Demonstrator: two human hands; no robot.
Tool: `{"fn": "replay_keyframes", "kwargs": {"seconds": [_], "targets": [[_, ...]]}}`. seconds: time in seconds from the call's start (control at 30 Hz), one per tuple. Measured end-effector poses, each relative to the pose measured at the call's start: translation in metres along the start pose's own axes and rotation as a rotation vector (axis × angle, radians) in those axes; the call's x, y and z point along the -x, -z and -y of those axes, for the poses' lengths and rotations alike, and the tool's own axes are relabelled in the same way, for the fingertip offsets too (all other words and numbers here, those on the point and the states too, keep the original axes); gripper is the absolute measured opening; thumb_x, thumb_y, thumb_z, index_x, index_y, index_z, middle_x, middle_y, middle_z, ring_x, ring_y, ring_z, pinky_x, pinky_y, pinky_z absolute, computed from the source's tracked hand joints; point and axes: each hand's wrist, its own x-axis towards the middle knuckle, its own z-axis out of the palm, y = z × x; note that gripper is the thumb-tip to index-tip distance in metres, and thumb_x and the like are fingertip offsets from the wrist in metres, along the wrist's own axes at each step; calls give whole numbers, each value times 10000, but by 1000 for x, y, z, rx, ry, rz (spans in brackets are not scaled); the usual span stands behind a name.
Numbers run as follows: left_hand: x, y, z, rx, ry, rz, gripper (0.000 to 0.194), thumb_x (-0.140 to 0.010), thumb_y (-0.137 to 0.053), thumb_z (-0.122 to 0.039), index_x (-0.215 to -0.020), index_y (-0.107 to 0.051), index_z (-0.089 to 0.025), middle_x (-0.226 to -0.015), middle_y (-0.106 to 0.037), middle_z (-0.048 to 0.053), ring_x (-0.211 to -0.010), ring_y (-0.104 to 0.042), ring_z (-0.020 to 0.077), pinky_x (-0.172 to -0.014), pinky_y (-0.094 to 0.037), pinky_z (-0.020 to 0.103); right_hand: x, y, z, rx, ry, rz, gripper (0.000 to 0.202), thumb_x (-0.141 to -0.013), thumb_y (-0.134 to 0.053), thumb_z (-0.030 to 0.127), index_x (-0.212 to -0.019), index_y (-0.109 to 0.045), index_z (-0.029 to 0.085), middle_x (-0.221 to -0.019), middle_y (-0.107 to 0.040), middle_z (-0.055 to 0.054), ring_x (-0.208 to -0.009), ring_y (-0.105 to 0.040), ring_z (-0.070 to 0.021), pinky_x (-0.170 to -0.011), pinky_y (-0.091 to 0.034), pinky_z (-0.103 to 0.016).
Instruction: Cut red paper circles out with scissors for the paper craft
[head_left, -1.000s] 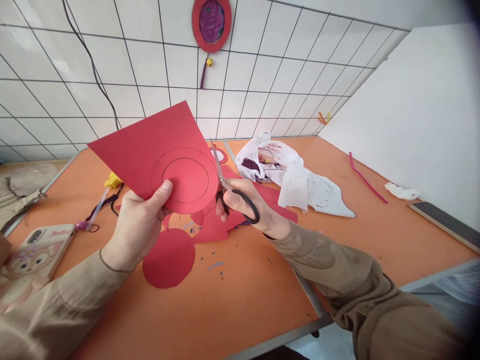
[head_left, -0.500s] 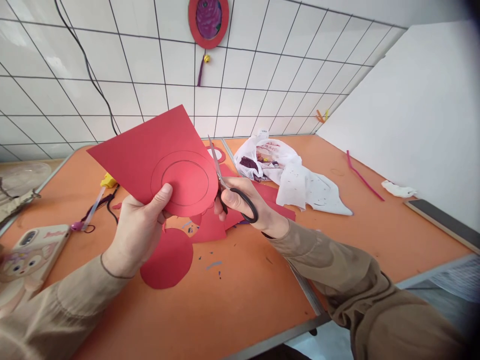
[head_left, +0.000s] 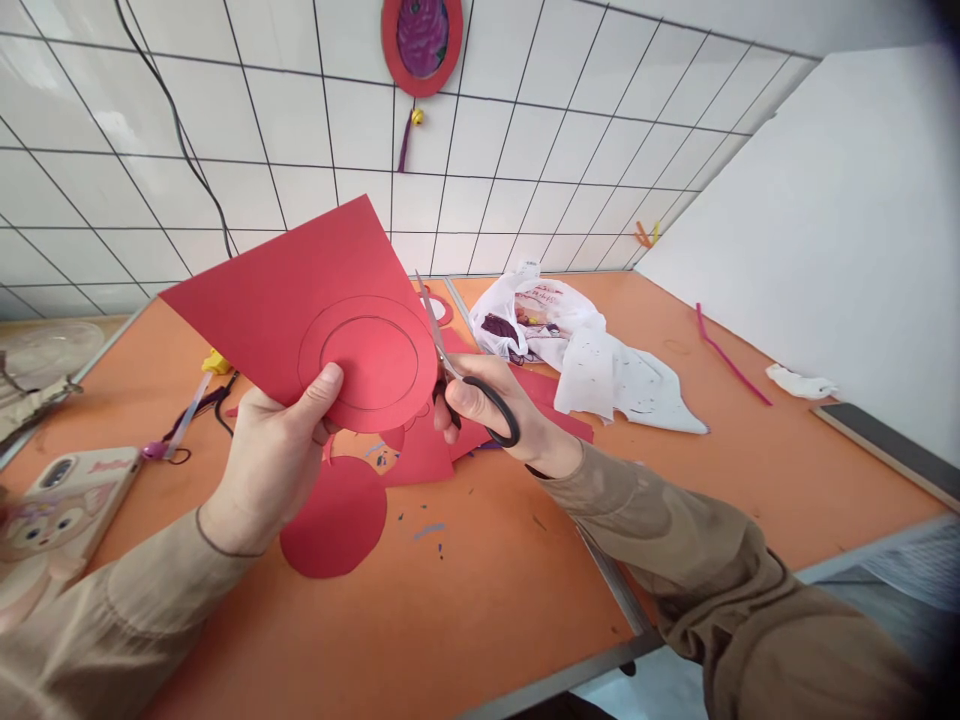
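My left hand (head_left: 281,440) pinches a sheet of red card (head_left: 322,265) by its lower edge, thumb on the front. Two rings, one inside the other, are drawn on the card, and its lower right edge is cut to a curve along the outer line. My right hand (head_left: 495,405) is wrapped round black-handled scissors (head_left: 499,412), whose blades point up and lie at the card's right edge. Below the card, a red card disc (head_left: 335,520) lies on the orange table. More red card pieces (head_left: 431,455) lie behind my right hand, partly hidden.
Behind my right hand sits a white plastic bag (head_left: 540,305) with white paper (head_left: 622,380) before it. A phone (head_left: 71,510) lies at left. Small scraps (head_left: 430,530) dot the table (head_left: 450,630). A red-framed ornament (head_left: 422,85) hangs on the tiled wall; a pink strip (head_left: 731,360) lies right.
The card has tilted slightly, its upper left corner shifting up and left. Both hands keep their grips, and the scissors stay at the right edge.
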Motion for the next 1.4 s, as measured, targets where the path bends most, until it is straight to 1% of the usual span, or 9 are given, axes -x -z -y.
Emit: {"fn": "replay_keyframes", "kwargs": {"seconds": [0.13, 0.27, 0.47, 0.63, 0.77, 0.97, 1.17, 1.3, 1.4], "targets": [[1, -4, -3, 11, -71, -40, 138, -714, -773, -250, -835, -715, -215, -959, -743, 30, -1114, -617, 255, -858, -559, 309, 0, 0, 2, 5, 4, 1, 510, -798, -569, 650, -660, -472, 169, -566, -504, 23, -462, -531, -96, -440, -426, -234], [1, -5, -2, 15, -67, -41, 106, -735, -759, -249, -831, -727, -214, -962, -749, 29, -1135, -610, 255, -866, -555, 295, 0, -1, 3, -2, -4, -4, 511, -792, -576, 649, -652, -463, 172, -566, -495, 27, -458, -533, -94, -435, -419, -233], [1, -3, -2, 15, -77, -13, 178, -746, -754, -254, -922, -740, -229, -1031, -745, 35, -1159, -601, 264, -894, -552, 315, 0, 0, 2, 8, 0, -10, 502, -801, -576, 638, -655, -469, 170, -549, -498, 27, -441, -536, -97, -426, -401, -231], [0, -3, -2, -3, -84, -15, 164, -759, -742, -253, -918, -733, -216, -1028, -745, 41, -1178, -589, 273, -909, -550, 336, -1, -1, 3, -2, 10, -16, 504, -799, -580, 636, -643, -462, 172, -546, -489, 29, -446, -529, -93, -417, -424, -227], [0, -4, -3, 23, -79, -8, 138, -773, -730, -228, -910, -737, -207, -1019, -748, 41, -1176, -591, 251, -930, -531, 299, -1, -2, 3, 12, 5, -18, 501, -800, -581, 631, -641, -466, 171, -522, -491, 28, -439, -529, -95, -410, -424, -225], [0, -3, -2, 55, -63, -22, 63, -758, -750, -224, -811, -744, -191, -925, -753, 37, -1144, -607, 230, -860, -548, 235, -1, -2, 4, 3, 3, -24, 507, -788, -598, 628, -630, -465, 165, -532, -472, 39, -434, -523, -83, -404, -424, -212], [-1, -3, -2, 57, -80, -10, 112, -770, -739, -216, -879, -747, -191, -942, -748, 44, -1070, -640, 215, -788, -567, 220, 0, -1, 3, 0, -8, -16, 500, -792, -598, 625, -658, -489, 156, -549, -474, 38, -437, -530, -85, -406, -411, -208], [0, -3, -4, 45, -96, -25, 105, -762, -742, -225, -860, -739, -188, -922, -742, 42, -1030, -651, 223, -726, -580, 222, -1, -1, 1, -14, 55, 6, 497, -816, -568, 627, -694, -519, 148, -592, -503, 20, -472, -537, -88, -445, -442, -220], [0, -3, -5, 29, -95, -42, 81, -741, -758, -239, -784, -728, -177, -887, -738, 49, -1018, -655, 245, -719, -592, 248, -2, -1, 0, -17, 103, 44, 496, -838, -539, 625, -717, -538, 144, -623, -522, 0, -536, -546, -103, -499, -478, -238]]}}
